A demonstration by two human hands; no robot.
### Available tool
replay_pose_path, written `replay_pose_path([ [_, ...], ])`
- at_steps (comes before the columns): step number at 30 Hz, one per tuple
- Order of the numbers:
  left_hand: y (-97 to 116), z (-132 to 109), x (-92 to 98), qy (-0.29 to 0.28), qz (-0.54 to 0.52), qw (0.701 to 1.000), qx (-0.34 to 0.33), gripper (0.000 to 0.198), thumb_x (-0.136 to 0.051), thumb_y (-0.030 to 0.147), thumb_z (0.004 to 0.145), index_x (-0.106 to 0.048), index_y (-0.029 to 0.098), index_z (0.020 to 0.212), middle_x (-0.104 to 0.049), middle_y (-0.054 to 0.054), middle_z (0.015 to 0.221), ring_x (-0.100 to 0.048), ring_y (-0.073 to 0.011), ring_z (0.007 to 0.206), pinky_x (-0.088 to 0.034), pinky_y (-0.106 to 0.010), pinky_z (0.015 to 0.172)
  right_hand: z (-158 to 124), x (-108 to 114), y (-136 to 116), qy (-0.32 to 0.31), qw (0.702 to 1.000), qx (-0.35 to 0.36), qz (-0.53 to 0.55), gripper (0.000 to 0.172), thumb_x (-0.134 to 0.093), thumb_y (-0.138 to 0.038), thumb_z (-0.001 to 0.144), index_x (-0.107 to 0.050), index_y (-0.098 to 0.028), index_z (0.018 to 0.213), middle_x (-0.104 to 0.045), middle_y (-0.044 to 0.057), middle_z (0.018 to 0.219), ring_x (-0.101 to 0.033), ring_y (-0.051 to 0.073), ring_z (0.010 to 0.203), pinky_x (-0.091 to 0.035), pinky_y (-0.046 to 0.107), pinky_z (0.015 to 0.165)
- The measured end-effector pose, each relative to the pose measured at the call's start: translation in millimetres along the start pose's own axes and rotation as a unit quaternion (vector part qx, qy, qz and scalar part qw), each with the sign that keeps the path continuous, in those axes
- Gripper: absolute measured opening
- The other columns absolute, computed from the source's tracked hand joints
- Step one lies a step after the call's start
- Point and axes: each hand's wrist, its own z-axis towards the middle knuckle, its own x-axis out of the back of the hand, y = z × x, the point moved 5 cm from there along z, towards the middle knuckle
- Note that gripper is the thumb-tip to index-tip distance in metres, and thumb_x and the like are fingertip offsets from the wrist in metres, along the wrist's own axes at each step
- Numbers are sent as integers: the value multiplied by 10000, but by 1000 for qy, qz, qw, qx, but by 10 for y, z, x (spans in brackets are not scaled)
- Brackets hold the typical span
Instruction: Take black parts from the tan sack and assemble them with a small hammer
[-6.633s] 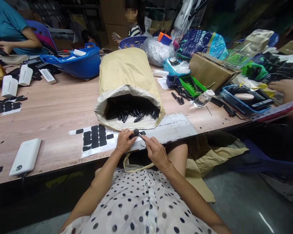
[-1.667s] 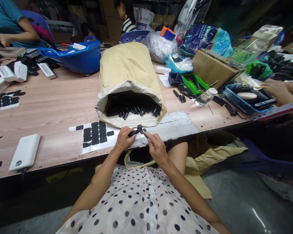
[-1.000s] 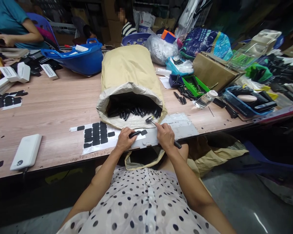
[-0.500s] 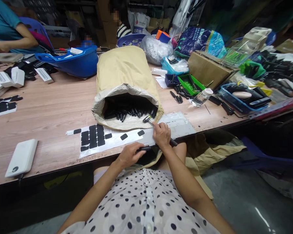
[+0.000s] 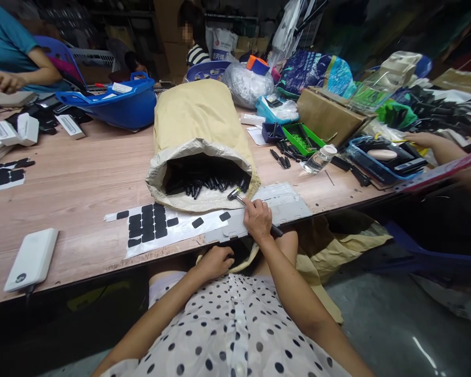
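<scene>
My right hand (image 5: 258, 220) is wrapped round a small hammer (image 5: 233, 195). Its metal head points toward the sack mouth, and the black handle end sticks out behind my wrist. My left hand (image 5: 216, 262) is low at the table edge, over the dark opening of a second paper sack (image 5: 248, 265) at my lap. Its fingers are curled; whatever they may hold is hidden. Before me lies a tan sack (image 5: 202, 112), its mouth facing me, with many black tubular parts (image 5: 215, 182) inside. Under my right hand a grey plate (image 5: 284, 201) lies along the edge.
A white sheet with black stickers (image 5: 148, 224) lies left of the plate. Farther left is a white power bank (image 5: 32, 260). A clear bottle (image 5: 319, 159), green tray (image 5: 302, 137) and blue basket (image 5: 384, 162) stand right. Co-workers sit behind; another person's hand (image 5: 435, 146) reaches in at right.
My left hand has dropped below the table edge toward the lap sack; the black tubular part it held is out of sight. My right hand keeps the hammer. Another person's hand has appeared at right.
</scene>
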Motion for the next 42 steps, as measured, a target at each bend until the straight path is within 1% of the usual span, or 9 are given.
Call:
replay_pose_path([
  [3, 153, 166, 348, 9, -47, 999, -15, 125, -639, 290, 865, -759, 300, 833, -655, 63, 589, -615, -144, 511, -486, -258, 537, -5, 0, 0, 0, 1000, 3, -5, 348, -488, -166, 926, -689, -257, 1195, -535, 71, 899, -396, 229, 861, -272, 329, 725],
  [6, 86, 393, 983, 154, -37, 987, 39, 204, -553, 279, 908, -756, 260, 905, -716, 0, 790, -658, -178, 689, -534, -299, 648, -6, 1, -7, -1, 1000, 6, -10, 345, -487, -175, 927, -685, -255, 1198, -527, 71, 896, -393, 229, 854, -268, 327, 719],
  [9, -122, 509, 1579, 324, 86, 934, 122, 237, -525, 221, 887, -732, 212, 1001, -694, -100, 1030, -639, -269, 958, -537, -409, 851, -4, 1, -16, 2, 1000, 6, -14, 343, -486, -178, 929, -687, -251, 1198, -525, 69, 888, -393, 227, 847, -269, 323, 714],
  [12, -347, 565, 1831, 360, 175, 892, 210, 272, -533, 179, 849, -718, 170, 1047, -650, -167, 1133, -552, -356, 1142, -471, -504, 983, -3, -2, -24, 3, 1000, 4, -13, 347, -486, -171, 923, -692, -253, 1191, -530, 70, 887, -395, 226, 848, -276, 323, 717],
  [18, -570, 668, 1784, 324, 225, 881, 262, 227, -529, 102, 785, -713, 146, 911, -663, -194, 1024, -513, -399, 1135, -413, -578, 983, -5, 1, -27, -9, 1000, -3, -4, 352, -486, -178, 923, -692, -261, 1196, -538, 74, 903, -399, 230, 864, -290, 330, 730],
  [25, -518, 543, 1772, 384, 181, 886, 185, 121, -605, 157, 785, -679, 189, 874, -632, -160, 993, -505, -402, 1091, -409, -582, 944, 0, 12, -31, -23, 1000, -11, 14, 345, -486, -193, 930, -687, -261, 1202, -539, 80, 908, -398, 236, 871, -291, 333, 733],
  [28, -267, 450, 1619, 372, 164, 908, 97, 125, -608, 229, 857, -671, 226, 965, -650, -113, 995, -520, -350, 1056, -427, -515, 931, -1, 12, -31, -26, 999, -9, 17, 345, -486, -201, 932, -682, -256, 1210, -539, 83, 916, -398, 238, 876, -285, 334, 730],
  [33, 50, 509, 1156, 275, 123, 954, 3, 107, -676, 230, 850, -676, 243, 957, -685, -64, 983, -554, -287, 1002, -449, -418, 898, 2, 26, -23, -24, 1000, -8, 13, 348, -481, -200, 936, -681, -248, 1216, -536, 82, 915, -400, 237, 872, -276, 333, 727],
  [42, -153, 600, 875, 237, 88, 967, 18, 83, -705, 248, 843, -717, 252, 925, -654, -33, 906, -573, -245, 922, -458, -372, 848, 3, 39, -34, -21, 1000, -9, 18, 344, -473, -199, 949, -687, -249, 1213, -547, 82, 916, -409, 235, 875, -279, 332, 733],
])
